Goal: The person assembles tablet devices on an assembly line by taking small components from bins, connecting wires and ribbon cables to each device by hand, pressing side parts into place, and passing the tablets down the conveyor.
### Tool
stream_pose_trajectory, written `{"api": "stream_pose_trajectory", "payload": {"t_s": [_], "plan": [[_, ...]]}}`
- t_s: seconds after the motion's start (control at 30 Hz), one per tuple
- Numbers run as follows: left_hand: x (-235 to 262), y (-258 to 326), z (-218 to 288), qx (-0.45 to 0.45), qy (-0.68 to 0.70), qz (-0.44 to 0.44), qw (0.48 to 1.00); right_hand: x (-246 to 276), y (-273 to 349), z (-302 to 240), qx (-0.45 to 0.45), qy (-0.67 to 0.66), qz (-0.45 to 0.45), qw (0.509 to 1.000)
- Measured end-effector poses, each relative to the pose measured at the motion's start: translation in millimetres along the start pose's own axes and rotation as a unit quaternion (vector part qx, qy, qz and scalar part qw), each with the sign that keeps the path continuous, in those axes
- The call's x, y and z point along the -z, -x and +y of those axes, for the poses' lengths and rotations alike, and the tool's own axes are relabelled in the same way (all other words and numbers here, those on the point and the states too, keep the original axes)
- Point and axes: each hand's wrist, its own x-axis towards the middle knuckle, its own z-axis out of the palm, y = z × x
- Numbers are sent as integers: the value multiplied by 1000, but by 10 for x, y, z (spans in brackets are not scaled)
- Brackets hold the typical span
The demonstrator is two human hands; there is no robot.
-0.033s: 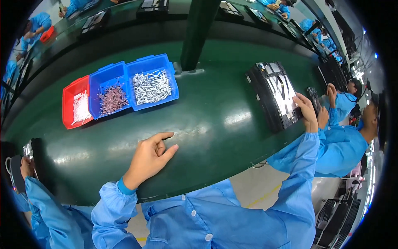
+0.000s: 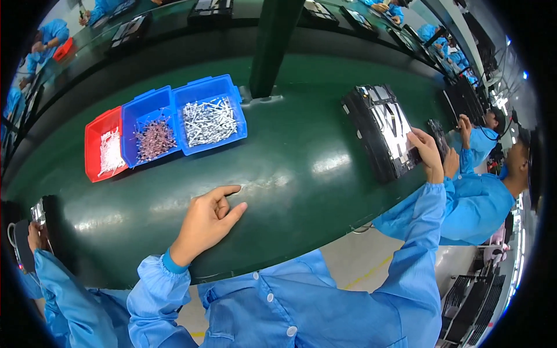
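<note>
Grn post (image 2: 271, 49), co-wkr (image 2: 478, 209) (in blue)

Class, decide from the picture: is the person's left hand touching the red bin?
Apart: the head view shows green tabletop plainly between the left hand and the red bin.

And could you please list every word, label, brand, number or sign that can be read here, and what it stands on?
No text can be read in this view.
Black stack with silvery parts, by the right hand: any marks are too small to read.
Red bin and blue bins: no lettering visible.
Blue coat: none visible.
</note>
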Motion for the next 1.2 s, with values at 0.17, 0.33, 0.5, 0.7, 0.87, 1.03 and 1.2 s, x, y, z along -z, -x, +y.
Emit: {"api": "stream_pose_trajectory", "payload": {"t_s": [0.17, 0.33, 0.5, 0.7, 0.87, 1.03, 1.2], "plan": [[108, 14, -44, 9, -3, -15, 1000, -204, 82, 25, 85, 208, 130, 966], [166, 59, -2, 5, -28, 5, 1000, -1269, 625, -877, 240, 168, 232, 928], [381, -16, -33, -110, -125, 157, 973, -2040, 950, -1214, 177, 22, -110, 978], [926, -43, -126, -121, -261, 351, 891, -2794, 669, -1139, 141, 8, -269, 953], [1172, -161, -62, -130, -376, 338, 853, -2929, 623, -1177, 48, -46, -281, 957], [1260, -530, -1, -210, -458, 252, 826, -2940, 641, -1118, 56, -93, -264, 958], [1182, -635, -56, -159, -510, 207, 820, -2925, 645, -1104, 72, -85, -260, 959]]}}
